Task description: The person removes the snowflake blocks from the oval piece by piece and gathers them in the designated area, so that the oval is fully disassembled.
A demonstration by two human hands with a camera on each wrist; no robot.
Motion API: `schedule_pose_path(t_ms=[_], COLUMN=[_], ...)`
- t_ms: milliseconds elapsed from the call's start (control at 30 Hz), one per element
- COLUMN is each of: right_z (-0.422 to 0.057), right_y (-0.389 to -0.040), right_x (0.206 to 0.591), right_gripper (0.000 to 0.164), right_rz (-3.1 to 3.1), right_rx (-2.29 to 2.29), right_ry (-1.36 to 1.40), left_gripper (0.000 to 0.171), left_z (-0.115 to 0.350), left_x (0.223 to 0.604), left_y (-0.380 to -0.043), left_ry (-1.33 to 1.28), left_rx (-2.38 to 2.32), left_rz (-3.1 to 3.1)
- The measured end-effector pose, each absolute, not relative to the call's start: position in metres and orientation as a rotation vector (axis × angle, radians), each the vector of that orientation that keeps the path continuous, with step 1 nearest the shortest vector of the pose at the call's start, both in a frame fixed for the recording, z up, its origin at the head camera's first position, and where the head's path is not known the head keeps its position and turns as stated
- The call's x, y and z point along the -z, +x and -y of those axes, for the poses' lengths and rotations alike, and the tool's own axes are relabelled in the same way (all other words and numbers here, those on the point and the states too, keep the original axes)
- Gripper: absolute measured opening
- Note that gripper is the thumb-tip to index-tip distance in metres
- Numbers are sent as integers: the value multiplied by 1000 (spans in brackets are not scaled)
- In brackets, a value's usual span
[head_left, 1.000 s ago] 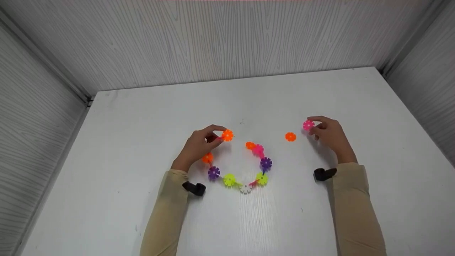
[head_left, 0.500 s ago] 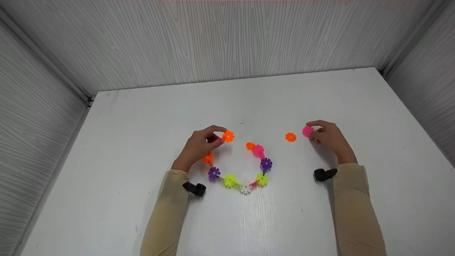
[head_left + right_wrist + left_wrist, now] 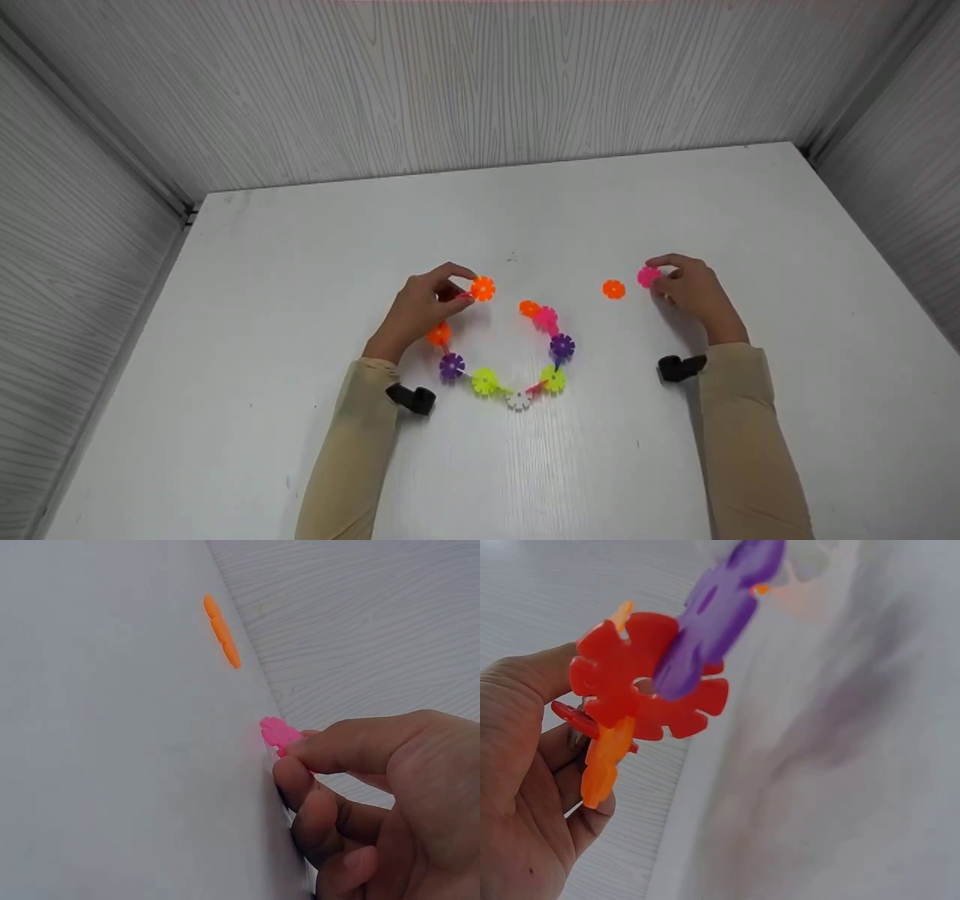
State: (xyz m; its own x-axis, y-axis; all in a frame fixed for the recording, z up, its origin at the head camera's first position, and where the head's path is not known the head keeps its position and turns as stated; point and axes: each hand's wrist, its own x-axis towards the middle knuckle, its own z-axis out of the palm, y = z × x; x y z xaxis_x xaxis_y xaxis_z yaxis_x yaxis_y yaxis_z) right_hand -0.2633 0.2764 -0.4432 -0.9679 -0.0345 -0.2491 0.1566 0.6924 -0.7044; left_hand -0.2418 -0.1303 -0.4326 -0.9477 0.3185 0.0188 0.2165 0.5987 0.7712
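Observation:
A curved chain of interlocking plastic flower discs lies on the table in the head view, with a yellow disc, a purple disc and a white disc among its links. My left hand pinches the chain's left end, where an orange disc sticks out past the fingertips. The left wrist view shows a red disc joined to a purple one. Over on the right, my right hand pinches a loose pink flower disc between thumb and finger, partly covering it.
One loose orange disc lies on the white table, just left of my right hand. At the chain's other end is another orange disc. Pale wood-grain panels enclose the back and both sides.
My right hand has come slightly nearer the front with the pink disc, drawing level with the loose orange one. The left hand and the chain have hardly moved.

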Motion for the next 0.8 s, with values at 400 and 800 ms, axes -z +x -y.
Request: schedule_pose_path(t_ms=[400,800], right_z=[-272,-268], right_y=[-263,-265], right_x=[441,437], right_gripper=[42,39], right_rz=[-2642,-2677], right_rx=[1108,1216], right_ry=[133,123], left_gripper=[28,25], left_z=[130,129], left_x=[434,437], left_y=[-242,-241], left_ry=[509,490], left_rx=[-1287,-1323], left_rz=[-2700,-2672])
